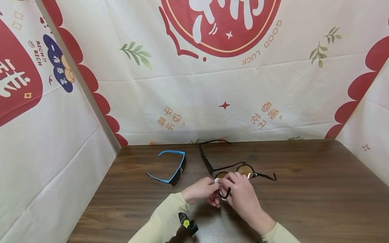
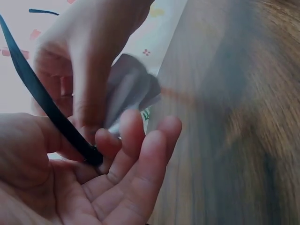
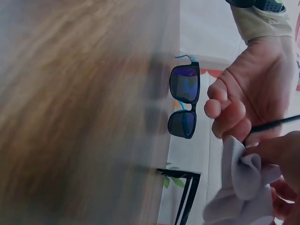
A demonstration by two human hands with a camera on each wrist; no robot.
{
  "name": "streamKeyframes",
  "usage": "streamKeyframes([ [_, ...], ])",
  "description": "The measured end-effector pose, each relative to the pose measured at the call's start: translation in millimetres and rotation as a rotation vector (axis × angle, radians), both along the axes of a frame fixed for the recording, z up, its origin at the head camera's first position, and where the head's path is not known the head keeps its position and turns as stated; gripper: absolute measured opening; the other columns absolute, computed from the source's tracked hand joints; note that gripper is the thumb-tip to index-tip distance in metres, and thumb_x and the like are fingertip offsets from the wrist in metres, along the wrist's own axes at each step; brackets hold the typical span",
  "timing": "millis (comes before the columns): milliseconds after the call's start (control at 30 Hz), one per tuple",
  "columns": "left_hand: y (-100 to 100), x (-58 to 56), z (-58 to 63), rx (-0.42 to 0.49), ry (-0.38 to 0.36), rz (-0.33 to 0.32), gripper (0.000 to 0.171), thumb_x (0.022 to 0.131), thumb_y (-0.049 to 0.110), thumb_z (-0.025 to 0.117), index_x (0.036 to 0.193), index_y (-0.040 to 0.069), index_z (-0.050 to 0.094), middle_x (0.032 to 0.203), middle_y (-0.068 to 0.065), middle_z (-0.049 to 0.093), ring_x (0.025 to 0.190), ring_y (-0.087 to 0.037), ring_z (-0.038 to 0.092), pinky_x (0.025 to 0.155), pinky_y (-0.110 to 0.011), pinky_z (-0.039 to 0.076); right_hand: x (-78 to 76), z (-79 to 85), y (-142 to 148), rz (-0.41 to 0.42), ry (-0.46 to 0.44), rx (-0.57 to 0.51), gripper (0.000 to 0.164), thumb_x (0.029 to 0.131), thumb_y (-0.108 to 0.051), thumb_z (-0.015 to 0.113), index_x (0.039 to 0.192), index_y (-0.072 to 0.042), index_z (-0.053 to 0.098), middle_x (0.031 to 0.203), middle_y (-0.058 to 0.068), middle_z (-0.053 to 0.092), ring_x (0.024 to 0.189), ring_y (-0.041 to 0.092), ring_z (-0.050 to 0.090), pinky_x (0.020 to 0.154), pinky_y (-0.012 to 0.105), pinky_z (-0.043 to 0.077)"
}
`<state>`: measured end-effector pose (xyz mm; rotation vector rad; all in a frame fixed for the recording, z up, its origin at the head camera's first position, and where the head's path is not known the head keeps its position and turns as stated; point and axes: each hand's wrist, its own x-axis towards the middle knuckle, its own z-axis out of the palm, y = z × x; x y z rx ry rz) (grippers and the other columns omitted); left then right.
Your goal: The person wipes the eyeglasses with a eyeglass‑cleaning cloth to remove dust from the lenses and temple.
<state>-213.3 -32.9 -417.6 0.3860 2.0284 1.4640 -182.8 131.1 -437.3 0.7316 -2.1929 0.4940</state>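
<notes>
A pair of glasses with round yellow-brown lenses (image 1: 244, 170) and dark frame is held low over the front middle of the table. My left hand (image 1: 200, 190) pinches it near the hinge of one dark temple arm (image 2: 51, 110), thumb against index, other fingers loosely bent. The right hand (image 1: 243, 195) grips a crumpled pale grey cloth (image 3: 243, 187) against the glasses, right beside the left fingertips. Part of the frame and one lens are hidden behind the right fingers. In the left wrist view the cloth (image 2: 131, 86) hangs out past the right thumb.
Blue-and-black sunglasses (image 1: 176, 173) lie unfolded on the brown wooden table (image 1: 319, 189), to the left. Black sunglasses (image 1: 208, 163) lie unfolded just beyond my hands. A white printed cloth backdrop (image 1: 197, 98) stands along the back edge, with more fabric at both sides.
</notes>
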Motion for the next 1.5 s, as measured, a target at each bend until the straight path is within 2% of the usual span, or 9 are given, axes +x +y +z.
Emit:
streamKeyframes([
  [133, -2.5, -0.5, -1.5, -0.026, 0.009, 0.017, 0.024, 0.096, 0.007, 0.044, 0.078, 0.0, 0.057, 0.06, -0.009, 0.06, 0.056, -0.018, 0.063, 0.056, -0.033, 0.055, 4.4, 0.2, 5.9, -0.035, -0.034, 0.023, 0.026, 0.064, -0.004, 0.083, 0.084, -0.013, 0.07, 0.079, -0.005, 0.058, 0.069, 0.013, 0.05, 0.058, 0.031, 0.042],
  [267, -2.7, -1.8, -2.4, -0.045, 0.024, 0.025, 0.022, 0.094, 0.006, 0.045, 0.075, 0.001, 0.054, 0.061, -0.01, 0.061, 0.058, -0.021, 0.064, 0.057, -0.034, 0.055, 4.5, 2.0, 12.7, -0.088, -0.019, 0.029, 0.021, 0.069, -0.007, 0.081, 0.085, -0.01, 0.069, 0.079, -0.001, 0.058, 0.069, 0.017, 0.052, 0.059, 0.035, 0.044],
  [467, -3.0, -2.3, -3.9, -0.058, 0.021, 0.036, 0.019, 0.095, 0.006, 0.047, 0.079, 0.0, 0.056, 0.063, -0.01, 0.062, 0.058, -0.023, 0.065, 0.059, -0.036, 0.056, 2.6, 7.8, 20.0, -0.094, -0.022, -0.019, 0.021, 0.071, -0.004, 0.08, 0.088, -0.006, 0.068, 0.08, 0.002, 0.057, 0.07, 0.019, 0.052, 0.06, 0.037, 0.044],
  [667, -1.7, -0.4, -5.0, -0.069, 0.021, 0.054, 0.017, 0.094, 0.005, 0.048, 0.083, -0.003, 0.058, 0.062, -0.01, 0.061, 0.055, -0.018, 0.062, 0.058, -0.035, 0.056, -1.4, 13.8, 27.7, -0.123, -0.025, -0.029, 0.02, 0.073, 0.0, 0.078, 0.089, -0.002, 0.066, 0.08, 0.005, 0.056, 0.071, 0.025, 0.05, 0.062, 0.04, 0.041],
  [900, 3.7, 4.6, -7.4, -0.088, 0.078, 0.075, 0.018, 0.093, 0.004, 0.048, 0.079, -0.003, 0.057, 0.06, -0.011, 0.061, 0.055, -0.022, 0.064, 0.057, -0.036, 0.055, -5.1, 18.0, 33.9, -0.256, -0.024, 0.049, 0.019, 0.076, -0.003, 0.076, 0.089, -0.003, 0.062, 0.079, 0.01, 0.056, 0.075, 0.032, 0.053, 0.066, 0.047, 0.038],
  [1033, 4.7, 6.2, -6.6, -0.086, 0.08, 0.077, 0.017, 0.093, 0.004, 0.048, 0.083, -0.006, 0.057, 0.061, -0.013, 0.061, 0.056, -0.024, 0.064, 0.057, -0.036, 0.055, -5.6, 19.3, 36.9, -0.341, -0.019, 0.094, 0.017, 0.077, -0.006, 0.074, 0.084, -0.003, 0.059, 0.075, 0.013, 0.058, 0.071, 0.034, 0.055, 0.065, 0.049, 0.037],
  [1167, 5.1, 6.8, -4.4, -0.087, 0.079, 0.059, 0.018, 0.095, 0.005, 0.048, 0.085, -0.007, 0.057, 0.061, -0.012, 0.061, 0.055, -0.021, 0.063, 0.057, -0.035, 0.055, -6.6, 19.4, 38.8, -0.355, -0.003, 0.126, 0.017, 0.077, -0.009, 0.072, 0.079, -0.004, 0.056, 0.067, 0.013, 0.057, 0.063, 0.033, 0.055, 0.063, 0.047, 0.037],
  [1367, 2.8, 9.7, -4.3, -0.089, 0.083, 0.063, 0.018, 0.094, 0.004, 0.048, 0.077, 0.0, 0.053, 0.061, -0.012, 0.061, 0.055, -0.024, 0.065, 0.056, -0.035, 0.055, -4.8, 20.1, 40.4, -0.277, -0.137, 0.222, 0.02, 0.077, -0.01, 0.076, 0.078, -0.009, 0.056, 0.07, 0.006, 0.06, 0.066, 0.026, 0.059, 0.062, 0.043, 0.04],
  [1500, 1.0, 11.2, -4.0, -0.092, 0.082, 0.068, 0.02, 0.094, 0.005, 0.048, 0.074, 0.002, 0.051, 0.06, -0.012, 0.06, 0.057, -0.028, 0.066, 0.057, -0.036, 0.055, -2.4, 21.1, 41.2, -0.292, -0.22, 0.29, 0.019, 0.076, -0.011, 0.077, 0.075, -0.013, 0.058, 0.07, 0.003, 0.06, 0.067, 0.024, 0.059, 0.063, 0.044, 0.041],
])
